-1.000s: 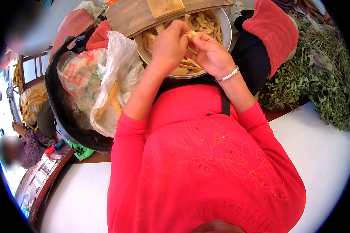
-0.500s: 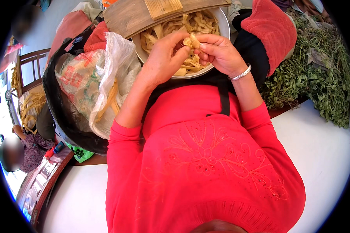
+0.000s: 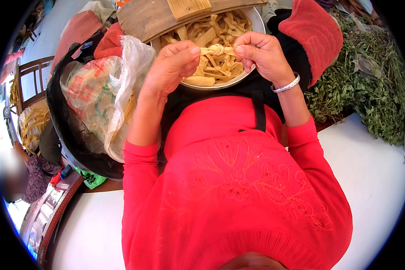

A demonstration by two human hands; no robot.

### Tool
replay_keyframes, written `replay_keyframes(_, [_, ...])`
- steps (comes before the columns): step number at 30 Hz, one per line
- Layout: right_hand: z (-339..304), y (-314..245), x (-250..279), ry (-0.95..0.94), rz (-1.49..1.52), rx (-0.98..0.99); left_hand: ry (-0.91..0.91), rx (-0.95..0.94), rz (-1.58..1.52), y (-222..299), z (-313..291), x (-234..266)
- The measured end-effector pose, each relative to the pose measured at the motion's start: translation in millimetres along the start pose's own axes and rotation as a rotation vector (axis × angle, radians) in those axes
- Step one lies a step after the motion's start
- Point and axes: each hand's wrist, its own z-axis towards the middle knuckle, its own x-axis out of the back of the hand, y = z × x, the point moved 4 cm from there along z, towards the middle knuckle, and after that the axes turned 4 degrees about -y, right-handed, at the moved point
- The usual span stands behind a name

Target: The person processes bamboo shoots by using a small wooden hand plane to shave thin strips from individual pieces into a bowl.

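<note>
A pale yellow food strip [image 3: 218, 49], resembling tofu skin, is pulled out straight between my hands with a knot in its middle. My left hand [image 3: 174, 62] pinches one end between thumb and fingers. The other end is gripped in the same way by my right hand [image 3: 264, 57], which has a silver bangle [image 3: 287, 84] at its wrist. Both hands are above a metal basin [image 3: 260, 28] in my lap. Many similar yellow strips [image 3: 218, 72], some knotted, lie in it.
A wooden board [image 3: 144, 20] covers the basin's far part. To the left, a black-lined container [image 3: 54, 117] holds a clear plastic bag [image 3: 94, 85]. Green leafy stems [image 3: 360, 85] are heaped at the right. Another person [image 3: 38, 175] is at the far left.
My hands have moved apart, drawing the strip out straight. Its knot, previously bunched between my fingers, now shows plainly between them.
</note>
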Motion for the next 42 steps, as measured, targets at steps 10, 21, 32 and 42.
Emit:
replay_keyframes(10, [20,11,-5,0.065,-0.137,0.081,0.304,-0.364,1.247,42,2,-21])
replay_keyframes(21, [36,5,-2,0.064,-0.096,0.063,0.230,-0.113,0.377,13,30,6])
replay_keyframes(32, [108,-19,-14,0.202,-0.186,0.137,0.458,-0.274,0.596,57,54,39])
replay_keyframes(42, [145,-20,-18,0.301,-0.309,0.155,0.593,-0.355,0.650,72,72,72])
